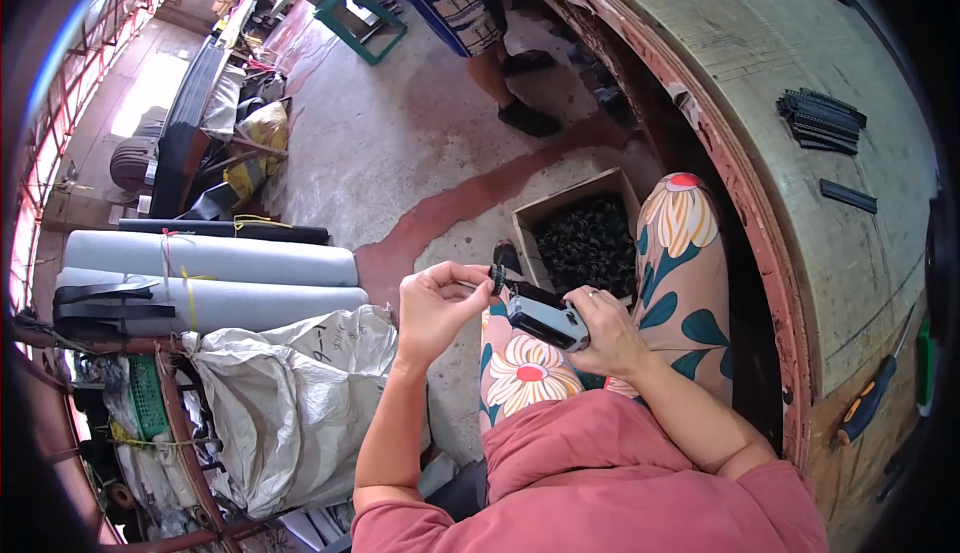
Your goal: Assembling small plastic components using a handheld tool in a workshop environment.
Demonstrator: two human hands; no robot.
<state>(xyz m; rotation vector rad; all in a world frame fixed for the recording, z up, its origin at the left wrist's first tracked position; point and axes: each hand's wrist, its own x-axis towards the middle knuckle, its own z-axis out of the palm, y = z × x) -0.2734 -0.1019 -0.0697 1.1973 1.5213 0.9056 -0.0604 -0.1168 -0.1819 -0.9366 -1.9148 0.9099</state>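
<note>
My left hand (440, 305) pinches a small, dark, ridged loop (497, 278) between thumb and fingertips, close to the front end of a tool. My right hand (606, 333) is wrapped round that grey and black boxy hand tool (548, 321), whose exact kind I cannot make out. The tool is held above my lap, over the flower-patterned trousers (530, 371). Just beyond my knees, a wooden box (530, 243) on the floor holds a heap of small black curled pieces (590, 248).
On the wooden table (760, 53) at right lie black ridged strips (822, 121), a single strip (848, 196) and a screwdriver (866, 400). Grey rolls (210, 258) and a white sack (290, 403) flank my left. A person (450, 3) stands ahead near a green stool (360, 23).
</note>
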